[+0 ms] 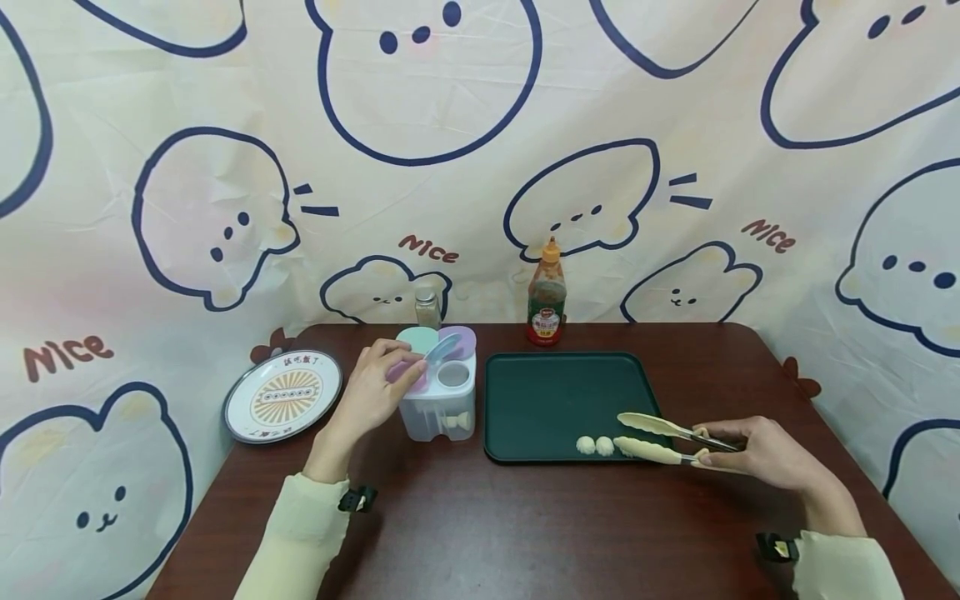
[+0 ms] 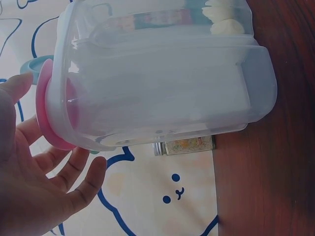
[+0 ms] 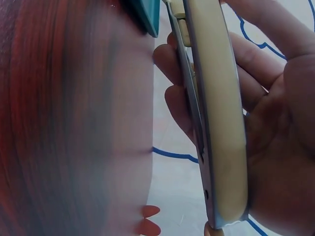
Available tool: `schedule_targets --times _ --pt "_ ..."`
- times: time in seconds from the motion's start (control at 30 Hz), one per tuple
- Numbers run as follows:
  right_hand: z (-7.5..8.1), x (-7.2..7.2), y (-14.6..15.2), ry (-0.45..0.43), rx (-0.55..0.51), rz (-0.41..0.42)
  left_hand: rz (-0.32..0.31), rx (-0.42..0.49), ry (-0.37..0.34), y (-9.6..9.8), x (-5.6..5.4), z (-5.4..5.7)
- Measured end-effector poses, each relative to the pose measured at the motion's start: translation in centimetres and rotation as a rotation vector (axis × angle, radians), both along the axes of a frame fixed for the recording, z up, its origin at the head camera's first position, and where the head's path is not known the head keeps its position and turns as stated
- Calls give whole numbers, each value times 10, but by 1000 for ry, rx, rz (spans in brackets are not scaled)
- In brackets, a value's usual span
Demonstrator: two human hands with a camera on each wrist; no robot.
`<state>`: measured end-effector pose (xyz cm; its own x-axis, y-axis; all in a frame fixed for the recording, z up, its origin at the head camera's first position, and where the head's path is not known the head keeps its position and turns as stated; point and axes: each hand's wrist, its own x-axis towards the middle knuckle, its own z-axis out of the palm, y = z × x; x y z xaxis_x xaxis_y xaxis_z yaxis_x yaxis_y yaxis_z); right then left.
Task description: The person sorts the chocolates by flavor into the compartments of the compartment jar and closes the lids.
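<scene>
Table (image 1: 540, 533): dark red-brown, glossy, with streaked wood grain, spreading around the tray on every side.
Right hand (image 1: 776, 454): right of the tray, thumb and fingers gripping the handle end of the tongs.
Tongs (image 1: 651, 425): cream rounded tips, slim metal arms; the long axis runs sideways, tips pointing left over the tray's near right corner and spread apart.
White pieces (image 1: 586, 445): small, rounded and ridged, on the tray by its near edge, just left of the tongs' lower tip.
Tray (image 1: 562, 392): dark green, flat, rectangular with rounded corners and a low rim.
Left hand (image 1: 375, 379): left of the tray, thumb and index finger pinching the blue lid; the other fingers bend near the pink lid (image 2: 44, 108).
Blue lid (image 1: 444, 346): thin and smooth, tilted up, its long axis slanting from the thumb toward the tray's far side.
Container (image 1: 423, 421): translucent plastic, rounded walls, one round opening uncovered; just left of the tray, below the left hand.
Plate (image 1: 318, 371): round, white, dark-rimmed, with an orange sunburst; well left of the tray.
Sauce bottle (image 1: 546, 304): orange nozzle, upright behind the tray.
Jar (image 1: 427, 310): clear, metal-capped, beyond the tray's far left corner.
Cloth (image 1: 420, 208): pale, creased, bear-printed, behind the tray.
</scene>
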<state>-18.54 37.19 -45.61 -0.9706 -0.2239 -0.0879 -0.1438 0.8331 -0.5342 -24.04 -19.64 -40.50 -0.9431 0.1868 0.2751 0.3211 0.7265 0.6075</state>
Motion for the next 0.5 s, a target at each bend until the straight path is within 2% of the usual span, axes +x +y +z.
schedule_targets --times 0.2,0.5 --pt "-3 -1 1 25 18 5 1 -1 -8 0 1 1" --pt "-5 -3 -2 63 31 -33 -4 5 -6 0 1 1"
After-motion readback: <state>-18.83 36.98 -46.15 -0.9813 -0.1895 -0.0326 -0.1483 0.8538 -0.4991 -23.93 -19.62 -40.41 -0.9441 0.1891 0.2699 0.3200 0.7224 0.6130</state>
